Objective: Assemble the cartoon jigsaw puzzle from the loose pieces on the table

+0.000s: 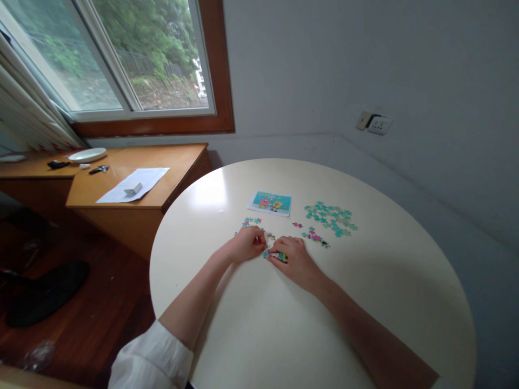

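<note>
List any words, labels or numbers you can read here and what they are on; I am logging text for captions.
None can be read.
Picture card: cartoon figures, any lettering too small.
Paper on the desk: print too blurred.
Puzzle pieces and those under the left hand and right hand: no text visible.

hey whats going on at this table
A person is working on a jigsaw puzzle at a round white table. The left hand and right hand meet over a small joined cluster of pieces, fingers pressing on it. A reference picture card lies beyond the hands, with a spread of loose teal pieces to its right and a few pink ones nearer.
</note>
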Demonstrator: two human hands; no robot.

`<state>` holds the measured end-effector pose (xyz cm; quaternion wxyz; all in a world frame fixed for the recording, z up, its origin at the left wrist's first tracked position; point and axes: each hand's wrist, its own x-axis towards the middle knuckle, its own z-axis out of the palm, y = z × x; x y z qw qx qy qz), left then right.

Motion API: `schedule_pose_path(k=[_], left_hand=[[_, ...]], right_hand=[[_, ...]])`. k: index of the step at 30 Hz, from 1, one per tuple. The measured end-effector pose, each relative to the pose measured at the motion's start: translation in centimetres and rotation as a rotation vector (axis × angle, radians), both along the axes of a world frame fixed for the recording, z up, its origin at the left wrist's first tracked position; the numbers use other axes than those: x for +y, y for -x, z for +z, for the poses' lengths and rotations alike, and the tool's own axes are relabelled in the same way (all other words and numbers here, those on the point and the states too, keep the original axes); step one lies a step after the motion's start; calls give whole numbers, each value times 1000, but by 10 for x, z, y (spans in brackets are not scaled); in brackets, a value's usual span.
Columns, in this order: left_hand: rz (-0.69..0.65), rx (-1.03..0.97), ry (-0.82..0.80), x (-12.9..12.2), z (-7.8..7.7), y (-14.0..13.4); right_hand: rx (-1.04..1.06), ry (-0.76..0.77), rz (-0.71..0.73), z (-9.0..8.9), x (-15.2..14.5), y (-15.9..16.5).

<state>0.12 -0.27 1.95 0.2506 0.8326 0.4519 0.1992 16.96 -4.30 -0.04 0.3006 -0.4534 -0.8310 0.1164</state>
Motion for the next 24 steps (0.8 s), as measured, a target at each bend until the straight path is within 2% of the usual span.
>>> schedule_pose_path(k=[11,24], left_hand=[[-45,44,-1,1,2,11],[-47,70,4,-1,8,10]], right_hand=[[-17,28,8,3,-1,-2],[8,33,21,5,0,-3]])
